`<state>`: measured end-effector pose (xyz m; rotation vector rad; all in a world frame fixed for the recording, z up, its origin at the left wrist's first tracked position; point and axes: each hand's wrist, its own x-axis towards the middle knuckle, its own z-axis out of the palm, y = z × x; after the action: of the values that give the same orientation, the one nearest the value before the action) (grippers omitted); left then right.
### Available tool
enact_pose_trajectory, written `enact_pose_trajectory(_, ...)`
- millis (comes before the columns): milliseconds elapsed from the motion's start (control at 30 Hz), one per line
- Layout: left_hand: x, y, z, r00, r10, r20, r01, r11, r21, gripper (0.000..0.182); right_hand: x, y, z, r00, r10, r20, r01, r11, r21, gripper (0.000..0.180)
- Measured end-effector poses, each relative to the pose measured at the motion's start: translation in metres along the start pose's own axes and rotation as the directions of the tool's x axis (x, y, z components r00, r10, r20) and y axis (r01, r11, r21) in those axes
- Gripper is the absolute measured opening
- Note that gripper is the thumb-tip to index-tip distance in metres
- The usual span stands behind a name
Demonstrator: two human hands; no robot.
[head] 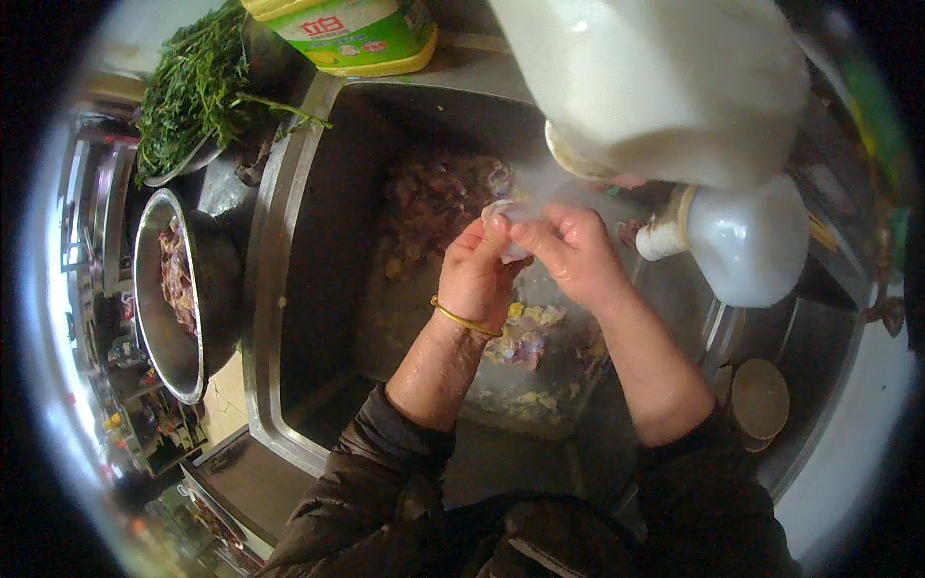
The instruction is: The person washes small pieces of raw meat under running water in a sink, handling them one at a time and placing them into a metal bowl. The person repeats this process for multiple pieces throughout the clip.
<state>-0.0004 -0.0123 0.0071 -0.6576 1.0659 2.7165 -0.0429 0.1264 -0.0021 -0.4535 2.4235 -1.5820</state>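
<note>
Over a deep stainless-steel sink [300,188], my left hand [478,264] and my right hand [571,249] meet, both gripping a small pale, wet piece of meat or offal [512,249] between the fingertips. A gold-coloured bangle circles my left wrist. Below and beyond the hands lies a heap of dark reddish pieces [426,209] in the sink. Nearer to me are pale, purple and yellow scraps [531,336]. A whitish blur, perhaps steam or water, hangs beside the fingers. The palms and the underside of the held piece are hidden.
A metal bowl [201,361] with meat stands left of the sink, below leafy greens [199,94]. A yellow-green detergent jug [361,36] sits on the back rim. A large white plastic container [650,79] and a smaller whitish bottle [748,242] crowd the right. Round brownish discs [760,399] lie lower right.
</note>
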Motion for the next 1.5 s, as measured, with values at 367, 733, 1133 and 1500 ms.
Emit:
enact_pose_trajectory(367, 0.020, 0.034, -0.022, 0.992, 0.119, -0.044, -0.127, 0.943, -0.308, 0.022, 0.007, -0.004, -0.012, 0.929, 0.259, -0.265, -0.254, 0.966, 0.055, 0.018)
enact_pose_trajectory(733, 0.002, 0.009, -0.001, 0.982, 0.099, 0.162, -0.156, 0.907, 0.392, 0.013, 0.002, 0.011, -0.005, 0.943, 0.281, 0.177, -0.299, 0.950, 0.090, 0.020)
enact_pose_trajectory(1133, 0.011, 0.002, 0.004, 0.971, 0.240, 0.014, -0.237, 0.947, 0.218, 0.013, 0.001, 0.013, -0.002, 0.943, 0.326, 0.063, -0.310, 0.797, 0.519, 0.018)
enact_pose_trajectory(1500, 0.031, -0.003, -0.012, 0.950, 0.102, -0.296, -0.106, 0.994, 0.003, 0.015, 0.001, 0.004, -0.006, 0.975, 0.195, 0.108, -0.222, 0.886, 0.408, 0.011)
